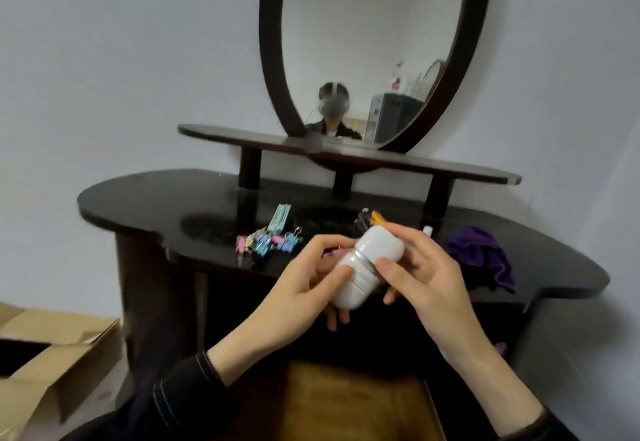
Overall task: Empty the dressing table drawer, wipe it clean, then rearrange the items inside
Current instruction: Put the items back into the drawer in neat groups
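A white capsule-shaped bottle (367, 265) with a silver band is held in both hands above the front edge of the dark dressing table (145, 201). My left hand (304, 288) grips its lower half. My right hand (415, 267) grips the rounded cap end, thumb on the band. On the tabletop behind lie several pastel binder clips (268, 243), a pale green packet (281, 213), a black clip and a yellow item (375, 217), and a crumpled purple cloth (479, 255). The open drawer (346, 402) shows a brown wooden bottom below my arms.
An oval mirror (374, 42) stands on a raised shelf (450, 166) at the back of the table. An open cardboard box (45, 354) sits on the floor at the left. A small white and pink item (428, 231) stands beside my right hand.
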The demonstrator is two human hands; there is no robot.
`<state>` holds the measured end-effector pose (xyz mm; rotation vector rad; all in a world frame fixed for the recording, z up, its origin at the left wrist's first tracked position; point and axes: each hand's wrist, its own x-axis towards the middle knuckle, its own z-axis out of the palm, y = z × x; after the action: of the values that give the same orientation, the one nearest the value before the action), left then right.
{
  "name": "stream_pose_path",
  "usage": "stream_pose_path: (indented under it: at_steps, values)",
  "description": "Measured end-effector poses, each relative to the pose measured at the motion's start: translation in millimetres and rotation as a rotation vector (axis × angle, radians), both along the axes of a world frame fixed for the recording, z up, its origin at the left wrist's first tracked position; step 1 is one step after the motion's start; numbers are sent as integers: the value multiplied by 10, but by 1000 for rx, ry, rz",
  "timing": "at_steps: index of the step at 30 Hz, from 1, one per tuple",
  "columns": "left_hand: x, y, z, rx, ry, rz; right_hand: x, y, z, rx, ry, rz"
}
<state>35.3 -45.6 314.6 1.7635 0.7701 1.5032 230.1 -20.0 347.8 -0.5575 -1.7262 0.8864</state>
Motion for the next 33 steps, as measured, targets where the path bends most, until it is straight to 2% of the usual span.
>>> stream_pose_path:
  at_steps: [4,8,12,14,16,18,20,22,24,29,33]
  values:
    - [-45,-344,-700,-245,70,-27,155,-237,-734,-278,-121,62]
    - [-83,-391,-1542,-510,161,64,175,-327,-1604,-503,-509,86]
    - [-88,-320,-2164,-717,143,55,48,-343,-2269,-737,-643,194]
    - [-111,-273,-2367,-748,147,114,-32,-330,-2540,-812,-719,185]
    - [-179,-235,-2487,-705,358,225,-103,-304,-2771,-900,-801,132]
    - [-297,-222,-2569,-599,765,293,-181,-286,-2914,-982,-892,100]
    - [-397,-248,-2634,-546,1113,239,-281,-279,-3001,-1038,-947,130]
    - [-459,-292,-2653,-610,1272,149,-391,-295,-3057,-1058,-964,175]
    - [-484,-327,-2659,-664,1343,89,-480,-336,-3113,-1019,-987,209]
    - [-463,-332,-2639,-676,1402,76,-515,-423,-3184,-700,-1247,230]
    - [-459,-340,-2632,-669,1415,71,-513,-463,-3239,-581,-1323,252]
